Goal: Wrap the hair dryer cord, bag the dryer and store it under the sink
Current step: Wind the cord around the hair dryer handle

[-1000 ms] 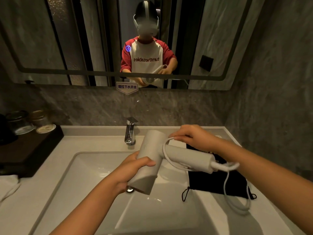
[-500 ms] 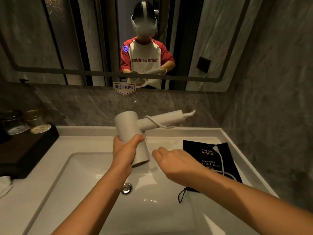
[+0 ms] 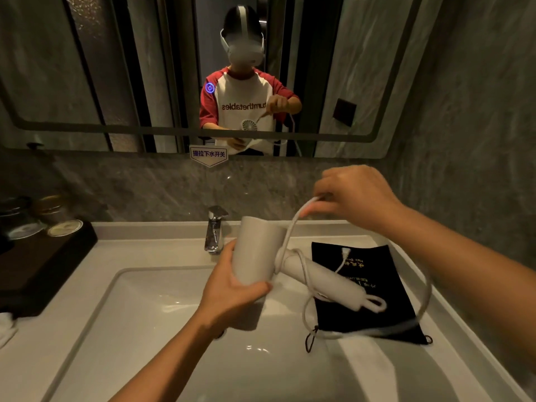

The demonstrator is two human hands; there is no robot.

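Gripping the dryer (image 3: 258,250) barrel, left hand (image 3: 232,288); raised right hand (image 3: 356,198) pinches the cord (image 3: 293,224).

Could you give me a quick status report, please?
Left hand grips hair dryer. Right hand pinches cord, one loop around handle. Bag flat beside the sink, unused.

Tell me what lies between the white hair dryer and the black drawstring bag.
Only the white hair dryer's own white cord, looped loosely over the black drawstring bag on the counter. Bag's opening isn't visible.
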